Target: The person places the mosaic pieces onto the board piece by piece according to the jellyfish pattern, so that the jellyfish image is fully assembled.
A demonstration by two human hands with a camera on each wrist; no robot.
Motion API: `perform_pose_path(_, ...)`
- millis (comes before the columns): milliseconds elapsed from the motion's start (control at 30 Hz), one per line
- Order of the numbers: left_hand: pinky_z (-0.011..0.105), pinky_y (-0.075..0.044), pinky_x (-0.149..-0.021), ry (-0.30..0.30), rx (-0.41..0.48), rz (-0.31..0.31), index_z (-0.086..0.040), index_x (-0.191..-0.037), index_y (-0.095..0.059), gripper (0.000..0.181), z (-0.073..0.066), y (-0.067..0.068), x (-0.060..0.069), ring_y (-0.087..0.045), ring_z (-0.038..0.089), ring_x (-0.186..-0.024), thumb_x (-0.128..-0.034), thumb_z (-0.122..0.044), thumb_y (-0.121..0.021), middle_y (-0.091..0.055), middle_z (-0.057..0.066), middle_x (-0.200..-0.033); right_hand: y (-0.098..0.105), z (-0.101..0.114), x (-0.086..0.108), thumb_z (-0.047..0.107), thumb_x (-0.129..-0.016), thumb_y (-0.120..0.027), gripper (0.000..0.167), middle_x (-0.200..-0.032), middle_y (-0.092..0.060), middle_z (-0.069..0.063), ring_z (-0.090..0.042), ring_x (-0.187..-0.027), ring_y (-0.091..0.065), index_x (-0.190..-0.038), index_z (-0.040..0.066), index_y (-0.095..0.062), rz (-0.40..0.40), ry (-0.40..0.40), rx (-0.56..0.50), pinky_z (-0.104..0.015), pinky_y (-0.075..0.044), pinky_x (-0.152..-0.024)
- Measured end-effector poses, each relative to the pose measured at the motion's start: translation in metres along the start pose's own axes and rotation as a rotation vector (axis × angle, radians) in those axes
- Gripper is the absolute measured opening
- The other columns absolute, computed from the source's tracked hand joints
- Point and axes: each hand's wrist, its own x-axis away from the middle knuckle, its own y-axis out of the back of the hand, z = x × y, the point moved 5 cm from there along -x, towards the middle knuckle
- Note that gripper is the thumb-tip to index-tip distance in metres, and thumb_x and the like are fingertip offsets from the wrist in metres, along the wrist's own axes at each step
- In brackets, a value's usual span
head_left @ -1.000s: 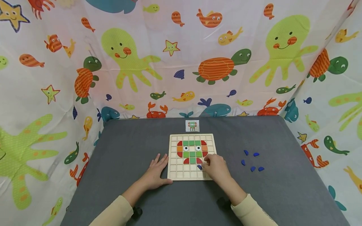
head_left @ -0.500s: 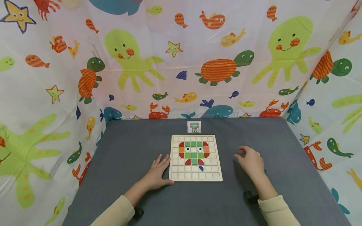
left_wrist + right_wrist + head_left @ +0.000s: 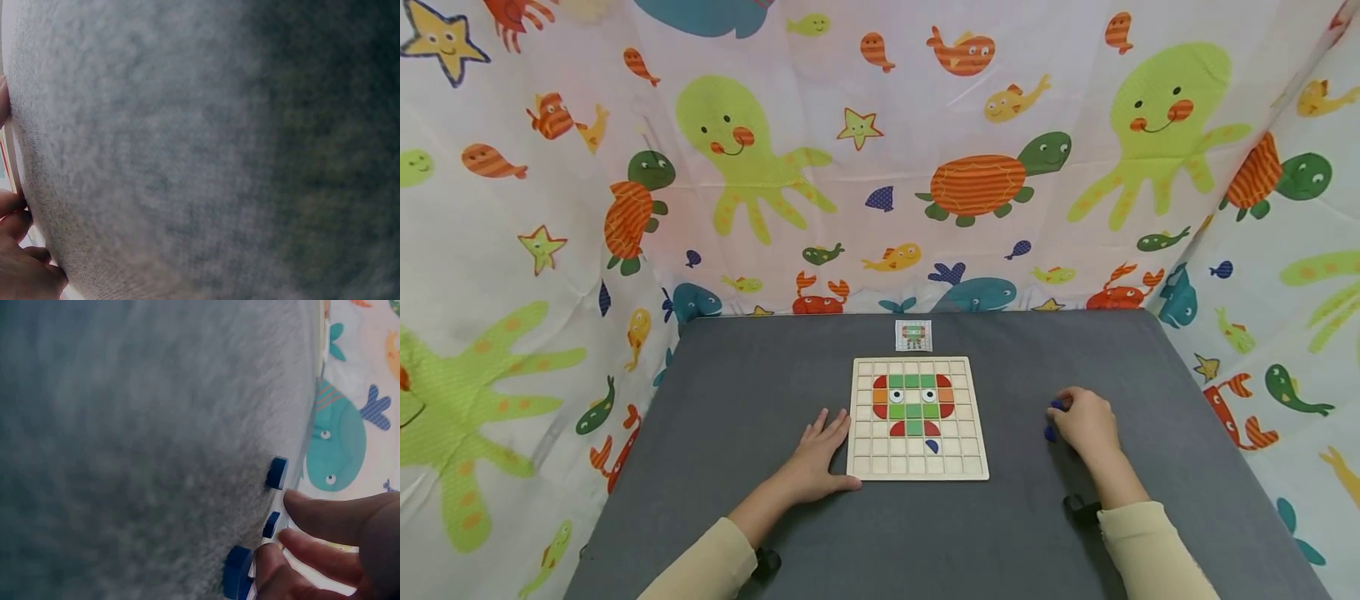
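My left hand [image 3: 812, 462] rests with spread fingers along the left edge of a wooden grid board [image 3: 865, 467], its thumb at the lower left corner. Green, red and orange tiles and two eye tiles form a figure on the board. Below them lies one blue rounded tile [image 3: 932, 447]. Out to the right, my right hand [image 3: 1088, 421] is down among loose blue tiles [image 3: 1050, 434], partly covering them. The right wrist view has its thumb [image 3: 331, 515] and index finger apart beside a small blue tile [image 3: 271, 525]; more blue tiles [image 3: 237, 572] stand close by.
A small printed card [image 3: 913, 336] with a similar figure lies behind the board. The grey cloth-covered table [image 3: 760, 375] ends at a patterned sea-animal curtain [image 3: 880, 233] at the back and sides. Mostly blurred grey cloth fills the left wrist view.
My right hand has left the board's lower right area and travelled right to the loose blue tiles, leaving the blue tile on the board. The left hand keeps its place.
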Motion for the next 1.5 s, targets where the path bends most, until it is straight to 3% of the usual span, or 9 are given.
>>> perform_pose_path(267, 0.062, -0.011, -0.123, 0.0, 0.0, -0.001, -0.011, -0.162, -0.023, 0.111, 0.001, 0.0, 0.001, 0.0, 0.035, -0.157, -0.0787, -0.055, -0.082, -0.017, 0.004, -0.17, -0.002, -0.004, -0.008, 0.013, -0.094, -0.069, 0.026, -0.108, -0.068, -0.028, -0.046, -0.091, -0.064, -0.113, -0.006, -0.07, 0.027, -0.046, 0.005, -0.055, -0.053, -0.073)
perform_pose_path(500, 0.062, -0.012, -0.123, -0.02, -0.005, -0.007, -0.012, -0.162, -0.023, 0.11, -0.001, 0.001, 0.001, -0.001, 0.035, -0.157, -0.0794, -0.056, -0.081, -0.018, 0.004, -0.169, -0.004, -0.001, -0.01, 0.01, -0.094, -0.067, 0.018, -0.1, -0.071, -0.027, -0.044, -0.084, -0.066, -0.1, -0.005, -0.074, -0.007, 0.004, 0.038, -0.057, -0.054, -0.073)
perform_pose_path(700, 0.063, -0.012, -0.123, -0.027, -0.003, -0.007, -0.012, -0.162, -0.023, 0.11, 0.0, 0.0, 0.002, -0.001, 0.036, -0.157, -0.0794, -0.056, -0.081, -0.018, 0.005, -0.169, -0.004, 0.004, -0.008, 0.011, -0.096, -0.064, 0.022, -0.103, -0.071, -0.028, -0.046, -0.09, -0.066, -0.106, -0.008, -0.072, -0.001, 0.027, 0.047, -0.059, -0.052, -0.077)
perform_pose_path(867, 0.062, -0.012, -0.123, -0.021, -0.007, -0.008, -0.012, -0.162, -0.023, 0.11, -0.001, 0.0, 0.003, -0.001, 0.035, -0.157, -0.0795, -0.055, -0.081, -0.018, 0.004, -0.169, 0.0, 0.02, 0.006, 0.014, -0.096, -0.066, 0.024, -0.101, -0.073, -0.022, -0.036, -0.084, -0.068, -0.11, -0.004, -0.074, -0.033, 0.09, 0.003, -0.053, -0.054, -0.072)
perform_pose_path(1200, 0.062, -0.012, -0.123, -0.011, -0.013, -0.005, -0.011, -0.162, -0.023, 0.11, -0.002, 0.002, 0.003, -0.001, 0.035, -0.157, -0.0792, -0.056, -0.081, -0.018, 0.004, -0.169, -0.001, 0.063, 0.039, 0.012, -0.09, -0.074, 0.015, -0.087, -0.075, -0.011, -0.023, -0.074, -0.068, -0.099, 0.002, -0.078, -0.11, 0.227, -0.077, -0.045, -0.054, -0.066)
perform_pose_path(1500, 0.062, -0.011, -0.123, -0.009, -0.01, -0.005, -0.011, -0.162, -0.023, 0.11, -0.002, 0.003, 0.002, -0.001, 0.035, -0.157, -0.0801, -0.055, -0.081, -0.018, 0.005, -0.169, -0.017, 0.103, 0.062, 0.01, -0.088, -0.077, 0.012, -0.084, -0.073, -0.005, -0.016, -0.073, -0.064, -0.098, 0.004, -0.078, -0.076, 0.265, -0.115, -0.037, -0.054, -0.065)
